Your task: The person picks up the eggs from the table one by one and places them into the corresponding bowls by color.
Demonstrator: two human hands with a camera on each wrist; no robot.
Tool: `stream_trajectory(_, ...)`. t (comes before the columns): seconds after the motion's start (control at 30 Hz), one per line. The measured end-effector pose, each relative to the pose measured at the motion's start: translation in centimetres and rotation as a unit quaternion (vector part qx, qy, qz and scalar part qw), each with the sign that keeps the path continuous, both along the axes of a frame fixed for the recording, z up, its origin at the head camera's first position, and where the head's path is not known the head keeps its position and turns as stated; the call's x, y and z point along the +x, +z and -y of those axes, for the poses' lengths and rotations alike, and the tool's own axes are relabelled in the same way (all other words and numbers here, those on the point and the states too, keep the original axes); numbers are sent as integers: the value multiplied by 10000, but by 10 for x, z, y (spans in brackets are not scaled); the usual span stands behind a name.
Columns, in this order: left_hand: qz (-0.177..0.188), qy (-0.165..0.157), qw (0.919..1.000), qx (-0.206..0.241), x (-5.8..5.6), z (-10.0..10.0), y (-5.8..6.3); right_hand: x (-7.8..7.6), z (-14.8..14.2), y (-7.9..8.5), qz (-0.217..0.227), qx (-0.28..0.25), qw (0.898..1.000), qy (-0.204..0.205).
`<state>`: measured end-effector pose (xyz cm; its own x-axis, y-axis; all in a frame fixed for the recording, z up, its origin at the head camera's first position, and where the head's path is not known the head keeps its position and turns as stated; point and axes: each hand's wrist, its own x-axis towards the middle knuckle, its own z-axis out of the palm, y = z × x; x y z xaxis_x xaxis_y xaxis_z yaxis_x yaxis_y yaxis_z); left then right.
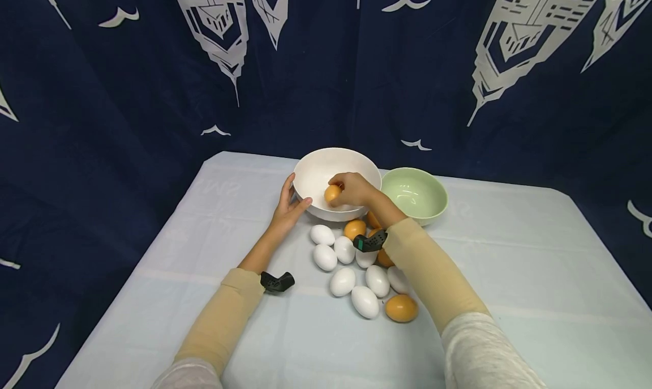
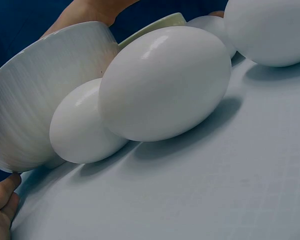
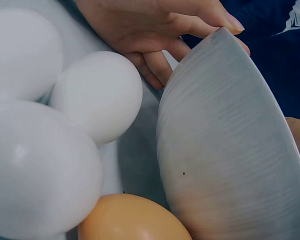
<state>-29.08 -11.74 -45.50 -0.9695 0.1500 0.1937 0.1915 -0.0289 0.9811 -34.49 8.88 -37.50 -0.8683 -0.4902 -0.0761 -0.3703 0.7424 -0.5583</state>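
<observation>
My left hand (image 1: 289,209) holds the left side of a large white bowl (image 1: 313,171). In the right wrist view the thumb (image 3: 232,22) lies on the rim, with the other fingers along the outer wall. Inside the bowl, my right hand (image 1: 356,189) pinches a brown egg (image 1: 332,194) above the bottom; most of that hand is behind the wall in the wrist views. Several white eggs (image 1: 364,302) and brown eggs (image 1: 401,308) lie on the table in front of the bowl, some partly covered by the right forearm.
A light green bowl (image 1: 415,192) stands just right of the white one, beside the right forearm. The table has a pale cloth (image 1: 244,343). Behind its far edge hangs a dark blue curtain (image 1: 326,94) with white prints. Each wrist carries a black camera (image 1: 277,282).
</observation>
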Motion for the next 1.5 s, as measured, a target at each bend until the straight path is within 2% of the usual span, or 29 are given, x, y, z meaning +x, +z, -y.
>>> stream_trajectory(0.43, 99, -110, 9999, 3, 3, -3, 6, 1, 0, 1, 293, 581, 9977, 176)
stream_trajectory(0.5, 73, -59, 10000, 13, 1, -4, 2, 1, -1, 1, 335, 614, 9974, 179)
stream_trajectory(0.67, 55, -41, 10000, 27, 2, -6, 2, 0, -3, 0, 368, 598, 9974, 187)
stream_trajectory(0.9, 14, -83, 10000, 52, 3, -7, 1, 5, -9, 4, 25, -168, 9998, 130)
stream_trajectory(1.27, 78, -104, 9999, 88, 3, -5, 5, 22, -22, 13, -356, -1212, 9918, 193)
stream_trajectory(1.5, 103, -188, 9998, 56, 17, -3, 26, 34, -32, 14, -301, -1894, 9809, 317)
